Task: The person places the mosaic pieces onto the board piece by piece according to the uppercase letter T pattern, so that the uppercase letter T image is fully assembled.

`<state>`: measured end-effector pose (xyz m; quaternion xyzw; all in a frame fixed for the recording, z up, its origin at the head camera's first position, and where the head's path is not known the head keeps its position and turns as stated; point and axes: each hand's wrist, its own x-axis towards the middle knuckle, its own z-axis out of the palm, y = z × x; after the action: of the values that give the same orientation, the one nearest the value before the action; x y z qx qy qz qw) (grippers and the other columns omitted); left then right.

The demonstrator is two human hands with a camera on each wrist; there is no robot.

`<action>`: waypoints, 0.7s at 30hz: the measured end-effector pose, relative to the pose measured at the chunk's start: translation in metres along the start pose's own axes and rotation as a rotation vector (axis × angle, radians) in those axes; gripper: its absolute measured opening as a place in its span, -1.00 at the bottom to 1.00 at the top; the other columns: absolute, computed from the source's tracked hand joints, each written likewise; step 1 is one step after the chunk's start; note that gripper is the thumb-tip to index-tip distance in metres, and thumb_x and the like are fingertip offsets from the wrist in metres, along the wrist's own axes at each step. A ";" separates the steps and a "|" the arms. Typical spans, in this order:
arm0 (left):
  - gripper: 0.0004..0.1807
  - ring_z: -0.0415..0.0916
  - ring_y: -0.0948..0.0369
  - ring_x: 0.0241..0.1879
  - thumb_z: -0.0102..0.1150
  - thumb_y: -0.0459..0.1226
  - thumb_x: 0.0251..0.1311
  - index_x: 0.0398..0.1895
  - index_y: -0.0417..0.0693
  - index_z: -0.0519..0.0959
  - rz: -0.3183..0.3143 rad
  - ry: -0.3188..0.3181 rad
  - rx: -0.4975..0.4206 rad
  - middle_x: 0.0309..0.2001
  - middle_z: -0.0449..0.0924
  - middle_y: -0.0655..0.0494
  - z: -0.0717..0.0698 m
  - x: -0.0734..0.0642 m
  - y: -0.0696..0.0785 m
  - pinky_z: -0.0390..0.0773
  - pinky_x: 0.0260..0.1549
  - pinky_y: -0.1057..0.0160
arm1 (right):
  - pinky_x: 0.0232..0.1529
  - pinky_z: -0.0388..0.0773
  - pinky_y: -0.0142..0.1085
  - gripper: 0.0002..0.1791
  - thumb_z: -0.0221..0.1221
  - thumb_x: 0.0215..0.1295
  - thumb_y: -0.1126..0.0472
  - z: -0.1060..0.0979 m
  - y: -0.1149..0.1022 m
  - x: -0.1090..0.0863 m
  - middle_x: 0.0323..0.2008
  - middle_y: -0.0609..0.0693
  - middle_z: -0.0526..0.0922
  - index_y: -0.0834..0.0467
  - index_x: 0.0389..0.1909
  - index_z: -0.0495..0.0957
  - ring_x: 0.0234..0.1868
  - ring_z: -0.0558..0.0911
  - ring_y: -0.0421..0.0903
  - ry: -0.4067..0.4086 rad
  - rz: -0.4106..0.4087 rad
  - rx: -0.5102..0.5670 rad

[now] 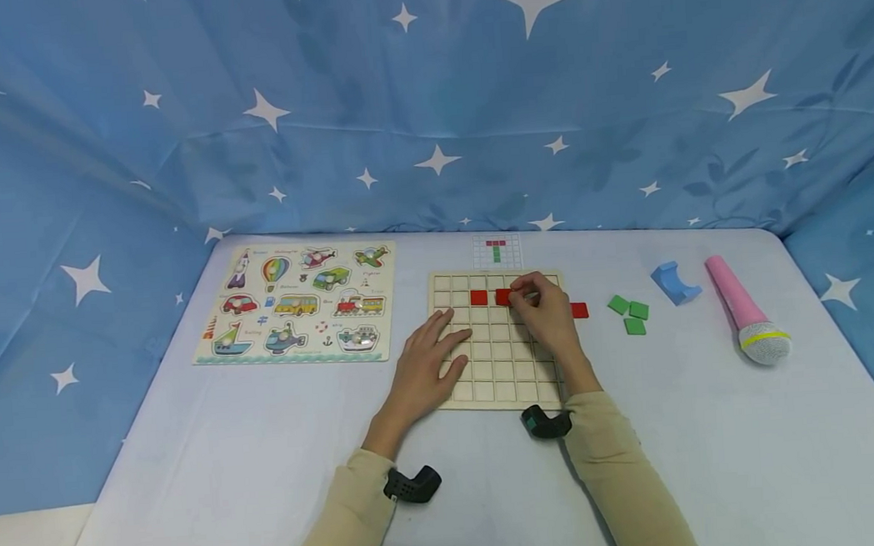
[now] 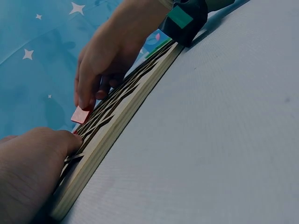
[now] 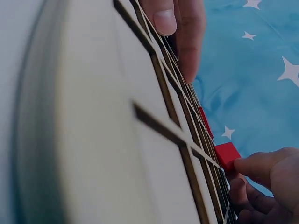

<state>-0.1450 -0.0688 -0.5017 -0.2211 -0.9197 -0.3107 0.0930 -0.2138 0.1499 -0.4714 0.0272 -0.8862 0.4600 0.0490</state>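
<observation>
A wooden grid board [image 1: 483,391] lies on the white table, divided into square cells by raised lines. My right hand [image 1: 553,324] pinches a red square tile [image 1: 503,296] over the upper part of the board; in the right wrist view this tile [image 3: 227,155] is tilted at the grid. Another red tile [image 1: 478,297] lies in a cell just to its left. My left hand [image 1: 422,366] rests on the board's left side with its fingers spread, holding nothing. One more red tile [image 1: 579,310] lies beside the board's right edge.
Behind the board is a small pattern card [image 1: 484,259] with a red-and-green T. Right of the board lie green tiles [image 1: 636,326], a blue arch block [image 1: 675,283] and a pink toy microphone [image 1: 739,296]. A vehicle picture puzzle [image 1: 298,330] lies left.
</observation>
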 end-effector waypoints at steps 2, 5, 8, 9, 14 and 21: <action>-0.61 0.03 0.07 0.46 0.03 -0.11 0.32 0.20 0.12 0.48 -0.004 -0.003 -0.003 0.42 0.19 0.02 0.000 0.000 0.000 0.13 0.37 -0.05 | -0.35 0.44 -0.33 -0.84 0.12 0.30 0.22 0.001 -0.002 -0.001 -0.27 0.10 0.63 0.15 -0.15 0.54 -0.39 0.50 -0.07 0.004 -0.001 -0.001; -0.61 0.03 0.06 0.46 0.03 -0.11 0.32 0.20 0.12 0.48 -0.004 -0.004 -0.006 0.42 0.19 0.01 0.000 0.000 0.000 0.13 0.37 -0.06 | -0.36 0.41 -0.32 -0.85 0.12 0.29 0.21 0.002 -0.004 -0.002 -0.28 0.09 0.63 0.15 -0.16 0.54 -0.39 0.48 -0.06 0.006 0.009 -0.007; -0.61 0.03 0.05 0.46 0.02 -0.10 0.32 0.20 0.12 0.48 -0.004 -0.005 0.001 0.42 0.19 0.00 0.000 0.000 0.001 0.13 0.37 -0.05 | -0.36 0.40 -0.31 -0.84 0.13 0.29 0.19 0.003 -0.005 -0.002 -0.28 0.08 0.64 0.13 -0.16 0.55 -0.38 0.49 -0.07 0.009 0.022 -0.028; -0.61 0.03 0.06 0.46 0.01 -0.10 0.33 0.20 0.12 0.48 -0.005 -0.006 0.003 0.42 0.19 0.01 -0.001 0.001 0.001 0.13 0.37 -0.05 | -0.36 0.39 -0.32 -0.85 0.13 0.29 0.18 0.003 -0.005 -0.002 -0.28 0.08 0.64 0.12 -0.17 0.55 -0.38 0.49 -0.07 0.011 0.027 -0.036; -0.61 0.04 0.05 0.45 0.01 -0.10 0.32 0.20 0.12 0.48 -0.007 -0.005 -0.001 0.42 0.20 0.01 -0.002 0.000 0.002 0.14 0.36 -0.06 | -0.39 0.38 -0.31 -0.84 0.14 0.28 0.17 0.004 -0.005 -0.001 -0.29 0.07 0.64 0.11 -0.17 0.55 -0.39 0.49 -0.06 0.016 0.031 -0.064; -0.61 0.05 0.04 0.45 0.04 -0.12 0.31 0.19 0.10 0.49 -0.002 0.000 -0.009 0.41 0.21 -0.01 -0.002 0.000 0.003 0.15 0.36 -0.08 | -0.43 0.36 -0.32 -0.83 0.13 0.30 0.12 0.006 -0.005 -0.001 -0.29 0.03 0.62 0.07 -0.16 0.58 -0.39 0.49 -0.08 -0.019 0.046 -0.110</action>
<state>-0.1441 -0.0680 -0.4988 -0.2208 -0.9185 -0.3149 0.0919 -0.2124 0.1420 -0.4714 0.0085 -0.9108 0.4115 0.0315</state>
